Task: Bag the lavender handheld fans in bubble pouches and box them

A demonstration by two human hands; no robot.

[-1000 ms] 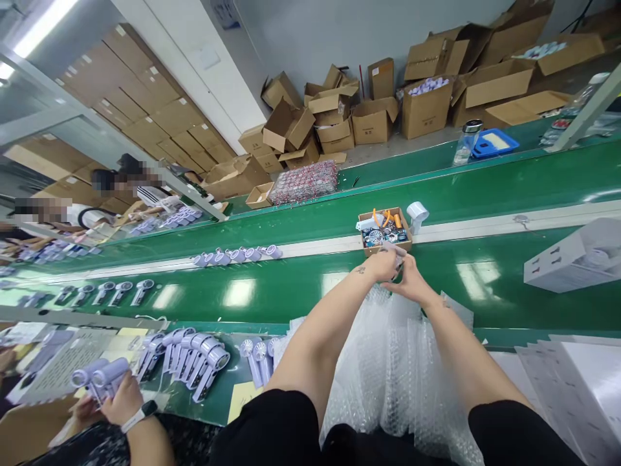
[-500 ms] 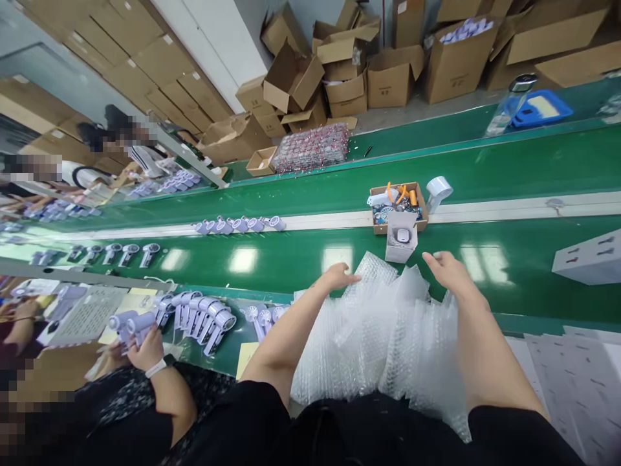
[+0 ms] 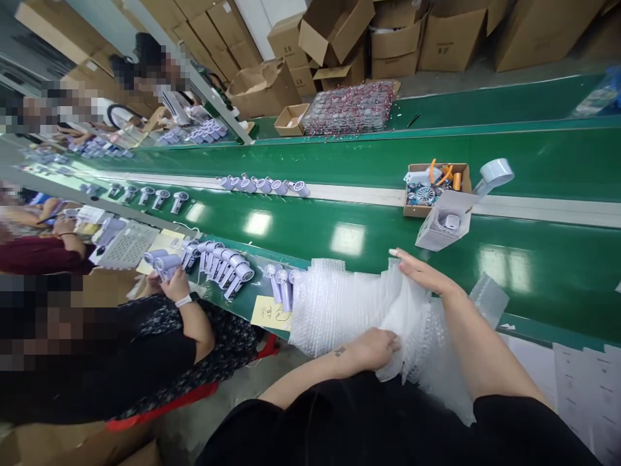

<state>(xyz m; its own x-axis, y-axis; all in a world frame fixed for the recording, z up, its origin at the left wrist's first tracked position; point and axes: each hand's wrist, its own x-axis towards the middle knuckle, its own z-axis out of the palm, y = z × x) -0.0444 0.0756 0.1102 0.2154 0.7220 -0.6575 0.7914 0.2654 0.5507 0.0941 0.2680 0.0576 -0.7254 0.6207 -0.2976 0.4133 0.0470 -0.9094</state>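
Observation:
A thick row of clear bubble wrap bags [image 3: 339, 304] lies at the table edge in front of me. My left hand [image 3: 378, 349] is closed on the near edge of the bags, its fingertips partly hidden in the plastic. At their far edge, my right hand [image 3: 421, 272] lies with fingers stretched out against the wrap. Beyond it, a small white box [image 3: 439, 226] with a pale item in it tilts against a cardboard box of tools and parts [image 3: 420, 210]. Several lilac handheld fans [image 3: 281, 285] stand left of the bags, by a yellow handwritten note [image 3: 269, 314].
A green conveyor [image 3: 301, 233] runs across, carrying a row of fans [image 3: 264, 186]. A tape roll [image 3: 497, 171] sits behind the white box. To my left, a co-worker's hand [image 3: 175, 285] holds fans. Printed sheets [image 3: 579, 388] lie at right.
My left hand has come back towards my body and closed on the bags' near edge. My right hand has moved left onto their far edge. The camera view has shifted.

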